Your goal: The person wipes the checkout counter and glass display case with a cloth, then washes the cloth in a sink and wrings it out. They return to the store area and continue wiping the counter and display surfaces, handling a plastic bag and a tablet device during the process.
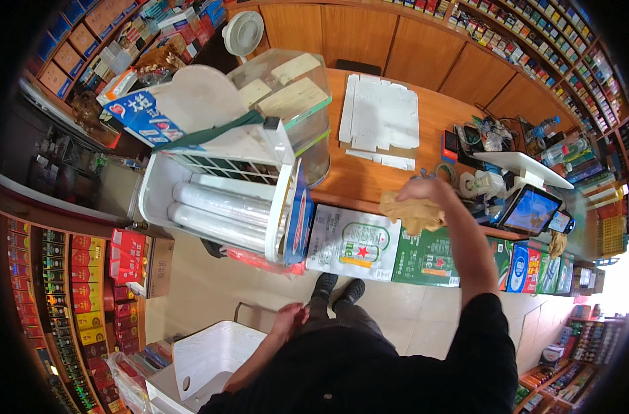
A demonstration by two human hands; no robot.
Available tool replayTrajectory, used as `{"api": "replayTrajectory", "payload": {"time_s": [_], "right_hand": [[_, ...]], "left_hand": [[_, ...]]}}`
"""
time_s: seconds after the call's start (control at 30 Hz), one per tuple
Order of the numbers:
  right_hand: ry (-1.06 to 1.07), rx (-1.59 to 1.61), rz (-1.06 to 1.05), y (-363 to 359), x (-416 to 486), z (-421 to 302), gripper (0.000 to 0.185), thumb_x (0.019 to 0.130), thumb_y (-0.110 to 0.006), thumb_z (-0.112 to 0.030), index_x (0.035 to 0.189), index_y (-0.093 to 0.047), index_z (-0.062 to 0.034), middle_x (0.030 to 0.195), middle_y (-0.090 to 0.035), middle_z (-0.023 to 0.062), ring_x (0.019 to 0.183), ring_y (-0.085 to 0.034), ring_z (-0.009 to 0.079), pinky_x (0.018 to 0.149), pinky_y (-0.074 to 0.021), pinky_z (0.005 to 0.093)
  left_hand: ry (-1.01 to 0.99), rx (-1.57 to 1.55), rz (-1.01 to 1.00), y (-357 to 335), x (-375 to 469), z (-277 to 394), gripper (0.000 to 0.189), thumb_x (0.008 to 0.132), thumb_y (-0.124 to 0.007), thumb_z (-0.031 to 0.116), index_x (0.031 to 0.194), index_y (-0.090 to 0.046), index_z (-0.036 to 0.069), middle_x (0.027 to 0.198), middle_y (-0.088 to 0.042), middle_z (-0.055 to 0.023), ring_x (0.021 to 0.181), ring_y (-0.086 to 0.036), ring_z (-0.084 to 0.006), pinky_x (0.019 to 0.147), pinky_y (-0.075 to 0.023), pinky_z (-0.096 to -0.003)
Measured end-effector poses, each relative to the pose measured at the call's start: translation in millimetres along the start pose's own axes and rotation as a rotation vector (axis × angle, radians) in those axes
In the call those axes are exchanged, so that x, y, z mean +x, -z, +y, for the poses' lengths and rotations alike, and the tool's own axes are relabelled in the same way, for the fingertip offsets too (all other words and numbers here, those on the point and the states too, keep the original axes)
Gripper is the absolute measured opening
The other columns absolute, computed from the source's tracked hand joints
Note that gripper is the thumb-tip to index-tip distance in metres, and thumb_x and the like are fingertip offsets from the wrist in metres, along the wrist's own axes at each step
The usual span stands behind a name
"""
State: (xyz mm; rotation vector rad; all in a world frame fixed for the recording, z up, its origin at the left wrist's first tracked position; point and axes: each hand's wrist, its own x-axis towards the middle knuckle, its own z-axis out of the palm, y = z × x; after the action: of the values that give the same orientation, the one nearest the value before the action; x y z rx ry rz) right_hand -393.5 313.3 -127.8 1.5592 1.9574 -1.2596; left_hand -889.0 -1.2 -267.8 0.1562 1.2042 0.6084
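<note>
My right hand (420, 190) grips a crumpled tan cloth (415, 213) at the near edge of the wooden counter (356, 183), above the beer cartons. My left hand (291, 316) hangs low beside my legs, its fingers curled; whether it holds anything cannot be made out. Flattened white cardboard (381, 111) lies on the counter beyond the cloth. Close to my right hand stand a roll of tape (444, 173) and a white device (483, 183).
A silver beer carton (353, 243) and a green one (426, 256) stand along the counter. At left is a white basket (156, 194) with plastic-wrapped rolls (221, 220). A touchscreen terminal (531, 209) stands at right, a white bin (216, 346) below, and a fan (243, 33) behind.
</note>
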Motion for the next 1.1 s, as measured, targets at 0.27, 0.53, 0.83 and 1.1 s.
{"api": "replayTrajectory", "payload": {"time_s": [0.27,0.53,0.83,1.1], "right_hand": [[0.105,0.72,0.096,-177,-110,-8,0.028,0.093,-0.065,-0.028,0.116,-0.073,-0.0131,0.097,-0.074,0.0089,0.093,-0.067,0.0238,0.084,-0.0511,0.0388],[-0.073,0.002,0.792,-176,-48,-203,0.055,0.09,-0.067,-0.036,0.139,-0.055,-0.0157,0.141,-0.054,0.0161,0.126,-0.054,0.0396,0.102,-0.0454,0.0584],[0.004,0.008,0.766,-280,60,-134,0.054,0.084,-0.072,-0.028,0.135,-0.058,-0.0178,0.136,-0.053,0.0156,0.128,-0.052,0.0406,0.106,-0.0471,0.0515],[0.038,0.154,0.857,-67,19,-52,0.064,0.086,-0.066,-0.019,0.147,-0.045,-0.0143,0.13,-0.059,0.0249,0.114,-0.061,0.0435,0.1,-0.0506,0.0467]], "left_hand": [[0.097,0.187,-0.189,-58,10,54,0.024,0.105,-0.052,0.018,0.123,-0.061,0.004,0.106,-0.073,-0.0129,0.086,-0.071,-0.0188,0.074,-0.059,-0.0317],[0.007,0.196,-0.345,-80,17,90,0.027,0.104,-0.052,0.021,0.121,-0.061,0.003,0.108,-0.072,-0.0144,0.094,-0.072,-0.0238,0.081,-0.059,-0.0359],[0.099,0.331,-0.119,-18,18,64,0.024,0.103,-0.054,0.017,0.118,-0.065,0.003,0.101,-0.074,-0.0131,0.088,-0.072,-0.0212,0.075,-0.0589,-0.0332],[0.075,0.097,0.049,19,-14,24,0.018,0.101,-0.056,0.012,0.114,-0.063,0.002,0.1,-0.073,-0.0139,0.084,-0.07,-0.0224,0.074,-0.0577,-0.033]]}}
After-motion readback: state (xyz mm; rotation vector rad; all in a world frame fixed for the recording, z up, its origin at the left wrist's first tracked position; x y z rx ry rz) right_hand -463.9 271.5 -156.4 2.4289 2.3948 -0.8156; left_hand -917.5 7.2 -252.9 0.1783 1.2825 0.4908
